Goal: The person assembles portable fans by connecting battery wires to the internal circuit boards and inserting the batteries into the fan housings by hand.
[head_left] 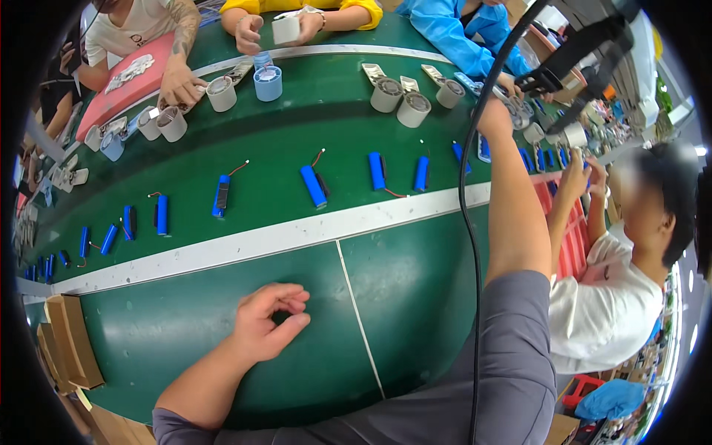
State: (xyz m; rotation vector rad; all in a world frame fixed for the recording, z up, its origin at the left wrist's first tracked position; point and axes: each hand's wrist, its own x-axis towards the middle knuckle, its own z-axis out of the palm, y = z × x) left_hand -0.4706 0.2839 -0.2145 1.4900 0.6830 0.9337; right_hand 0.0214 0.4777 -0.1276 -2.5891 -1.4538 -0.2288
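Note:
My left hand hovers over the near green table, fingers loosely curled, thumb apart, nothing in it. My right arm stretches far across the belt, and my right hand is at the far right among grey and white round housings. Its fingers are hidden, partly by a black cable. Just below that hand lies a blue battery pack. Along the belt's near side lie several more blue cylindrical battery packs, such as one with a red lead and a dark-patched one.
White round housings with handles and a light blue one stand along the belt's far side. A pale rail divides belt and table. Co-workers sit opposite; a person in white is at right. Cardboard stands at left.

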